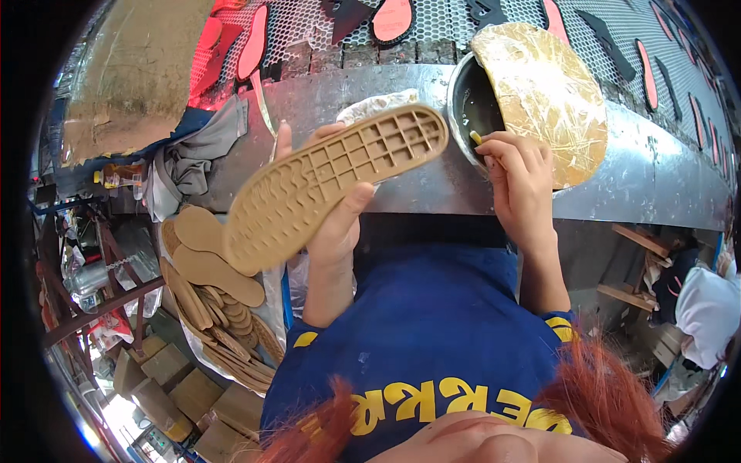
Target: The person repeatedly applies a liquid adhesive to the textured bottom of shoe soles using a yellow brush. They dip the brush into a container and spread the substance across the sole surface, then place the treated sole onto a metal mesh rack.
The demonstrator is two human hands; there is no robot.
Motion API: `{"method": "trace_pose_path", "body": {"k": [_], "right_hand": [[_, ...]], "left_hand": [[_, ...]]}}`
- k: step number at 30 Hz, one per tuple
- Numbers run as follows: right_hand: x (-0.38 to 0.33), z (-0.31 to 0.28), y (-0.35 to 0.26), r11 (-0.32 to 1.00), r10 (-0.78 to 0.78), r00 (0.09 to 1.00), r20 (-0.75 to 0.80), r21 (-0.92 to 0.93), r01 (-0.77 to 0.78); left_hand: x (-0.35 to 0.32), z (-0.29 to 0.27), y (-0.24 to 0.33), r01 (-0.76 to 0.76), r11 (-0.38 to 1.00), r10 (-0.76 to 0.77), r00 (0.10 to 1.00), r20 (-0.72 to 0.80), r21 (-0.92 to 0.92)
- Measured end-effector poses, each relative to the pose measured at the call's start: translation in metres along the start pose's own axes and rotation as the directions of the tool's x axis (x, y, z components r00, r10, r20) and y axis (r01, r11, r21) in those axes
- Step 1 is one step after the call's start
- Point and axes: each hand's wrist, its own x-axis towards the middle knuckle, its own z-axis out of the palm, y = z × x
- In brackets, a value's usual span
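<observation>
My left hand (pixel 340 220) is closed on a tan shoe sole (pixel 332 181), held tilted above the bench edge. Its ridged and gridded tread faces me, and its side away from me is hidden. To the right, my right hand (pixel 519 166) pinches a small yellow-ended thing (pixel 475 137) at the rim of a round metal bowl (pixel 455 100). The rest of that thing is hidden by my fingers, so I cannot make out its kind. Dark liquid or a dark inner surface shows in the bowl. A plastic-wrapped tan board (pixel 548 100) covers the bowl's right part.
A metal bench (pixel 633 170) runs across in front of me. Beyond it, a perforated surface (pixel 448 35) carries pink and black shoe pieces. Grey cloth (pixel 202 150) lies at the bench's left. Below, a bag holds several tan soles (pixel 224 270), with cardboard boxes (pixel 193 393) on the floor.
</observation>
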Motion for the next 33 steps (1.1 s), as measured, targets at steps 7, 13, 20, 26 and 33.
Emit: {"method": "trace_pose_path", "body": {"k": [7,13,20,26,33], "right_hand": [[-0.011,-0.001,0.004,0.803,0.356,0.931,-0.084,0.537,-0.259],[-0.016,-0.002,0.015,0.245,0.645,0.763,0.039,0.935,-0.255],[-0.021,0.008,-0.001,0.423,0.524,0.793,-0.311,0.903,0.075],[-0.011,-0.007,-0.029,0.854,0.075,0.926,-0.370,0.504,0.132],[-0.005,-0.002,-0.037,0.926,-0.021,0.925,-0.378,0.341,0.160]], "left_hand": [[0.000,-0.003,0.010,0.051,0.996,-0.059,0.992,0.110,0.071],[0.001,-0.011,0.012,-0.159,0.931,0.061,0.955,0.290,0.328],[0.002,0.004,0.035,-0.381,0.273,0.030,0.921,0.388,0.883],[-0.007,0.015,0.042,-0.282,0.260,-0.094,0.944,0.315,0.923],[-0.014,0.013,0.035,-0.117,0.875,-0.060,0.937,0.345,0.470]]}}
